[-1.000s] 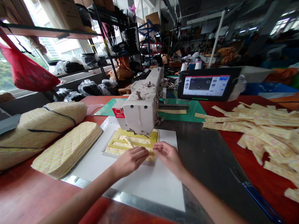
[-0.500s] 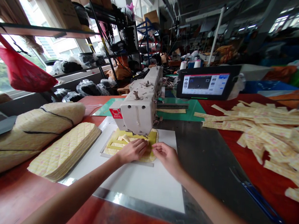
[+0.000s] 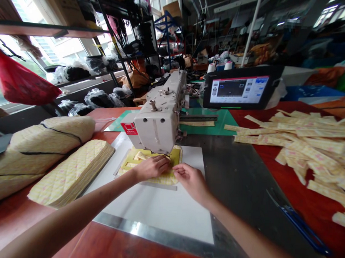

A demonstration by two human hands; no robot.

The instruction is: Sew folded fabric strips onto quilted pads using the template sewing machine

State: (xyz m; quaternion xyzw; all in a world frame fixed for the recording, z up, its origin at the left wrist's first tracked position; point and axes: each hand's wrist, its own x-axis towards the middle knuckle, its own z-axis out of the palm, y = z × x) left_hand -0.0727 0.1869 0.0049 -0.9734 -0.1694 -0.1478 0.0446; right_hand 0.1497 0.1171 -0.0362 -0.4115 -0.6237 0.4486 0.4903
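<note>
A yellow template frame (image 3: 175,157) with slots lies over a pale yellow quilted piece (image 3: 161,180) beneath the white head of a sewing machine (image 3: 155,130). My left hand (image 3: 153,167) rests on the frame, fingers bent together and pointing down; their tips are hidden. Beside it a folded yellow fabric strip (image 3: 140,156) shows in the frame's opening. My right hand (image 3: 190,179) is at the frame's right edge, with thumb and fingers drawn together in a pinch. Whatever is between them is too small to make out. Under everything lies a white sheet (image 3: 156,209).
Stacked quilted pads (image 3: 72,172) and a tied quilted bundle (image 3: 50,149) lie left. Many cut fabric strips (image 3: 319,144) are heaped right. Blue-handled thread snips (image 3: 303,226) lie on the dark metal plate (image 3: 238,194). A control screen (image 3: 239,89) stands behind, right of the machine.
The whole view has shifted slightly. Both hands stay at the template frame beneath the machine head, with little change in their grip.
</note>
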